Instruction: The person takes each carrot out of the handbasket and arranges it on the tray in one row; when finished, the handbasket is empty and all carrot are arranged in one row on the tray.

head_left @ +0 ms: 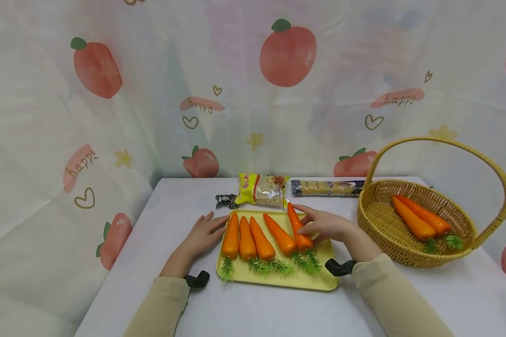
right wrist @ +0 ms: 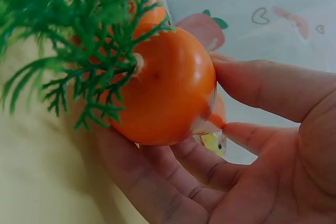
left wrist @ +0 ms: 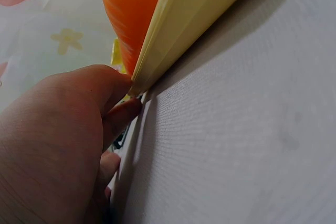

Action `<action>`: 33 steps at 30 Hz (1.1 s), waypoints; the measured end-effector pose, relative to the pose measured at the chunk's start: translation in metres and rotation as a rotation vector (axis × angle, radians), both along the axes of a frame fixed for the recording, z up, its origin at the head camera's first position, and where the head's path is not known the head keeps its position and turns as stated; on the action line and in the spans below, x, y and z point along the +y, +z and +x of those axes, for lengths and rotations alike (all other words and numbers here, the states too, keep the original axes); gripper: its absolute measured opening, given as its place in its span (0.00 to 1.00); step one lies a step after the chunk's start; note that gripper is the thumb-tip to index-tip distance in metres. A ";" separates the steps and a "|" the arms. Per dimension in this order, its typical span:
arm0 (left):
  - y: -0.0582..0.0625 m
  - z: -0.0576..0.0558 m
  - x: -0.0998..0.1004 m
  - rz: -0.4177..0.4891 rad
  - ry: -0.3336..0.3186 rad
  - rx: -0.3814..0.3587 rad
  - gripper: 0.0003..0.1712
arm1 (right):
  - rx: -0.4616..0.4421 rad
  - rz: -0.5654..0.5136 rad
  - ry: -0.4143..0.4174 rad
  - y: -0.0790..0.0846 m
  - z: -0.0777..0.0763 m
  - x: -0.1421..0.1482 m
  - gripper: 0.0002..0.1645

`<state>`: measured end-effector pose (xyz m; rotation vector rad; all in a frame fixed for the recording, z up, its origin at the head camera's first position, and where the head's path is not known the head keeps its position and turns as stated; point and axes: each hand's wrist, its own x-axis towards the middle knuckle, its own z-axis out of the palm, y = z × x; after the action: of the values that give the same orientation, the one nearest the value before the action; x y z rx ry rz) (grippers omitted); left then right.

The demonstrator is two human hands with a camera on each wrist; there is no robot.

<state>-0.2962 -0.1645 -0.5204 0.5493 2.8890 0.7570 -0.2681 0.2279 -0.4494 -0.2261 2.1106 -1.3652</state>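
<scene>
Fruit-print cloth [head_left: 244, 65] backs the white table [head_left: 244, 313]. Head view: the right hand [head_left: 326, 224] curls round the rightmost carrot [head_left: 295, 224] over the yellow tray [head_left: 278, 280], contact beneath unclear; the left hand [head_left: 204, 232], fingers loosely extended, touches the tray's far left corner. Left wrist: leftmost carrot [left wrist: 132, 6], cropped. Right wrist: green fronds [right wrist: 58, 9], cut off.

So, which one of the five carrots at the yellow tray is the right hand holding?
The rightmost carrot at the yellow tray: the right hand has its fingers round it. The other four carrots, further left, lie outside that grip.
</scene>
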 end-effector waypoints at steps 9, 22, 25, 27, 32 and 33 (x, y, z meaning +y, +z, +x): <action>-0.001 -0.001 -0.001 -0.002 -0.007 -0.009 0.28 | -0.015 0.004 0.047 -0.006 0.002 -0.013 0.53; 0.004 0.001 0.000 -0.011 -0.024 -0.010 0.28 | 0.020 0.050 0.068 -0.004 0.006 -0.024 0.51; 0.006 0.002 0.000 -0.013 -0.029 -0.007 0.28 | 0.031 0.061 0.064 -0.003 0.008 -0.026 0.49; 0.006 0.002 0.000 -0.012 -0.030 -0.002 0.28 | 0.036 0.072 0.052 -0.003 0.009 -0.027 0.48; 0.005 0.002 -0.001 -0.008 -0.030 0.010 0.28 | 0.061 0.122 0.033 -0.003 0.012 -0.032 0.45; 0.005 0.002 -0.002 -0.006 -0.028 0.011 0.27 | 0.064 0.138 0.027 -0.003 0.013 -0.033 0.44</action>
<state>-0.2938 -0.1660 -0.5159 0.5940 2.8865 0.7442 -0.2555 0.1952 -0.4522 -0.2442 2.2363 -1.2058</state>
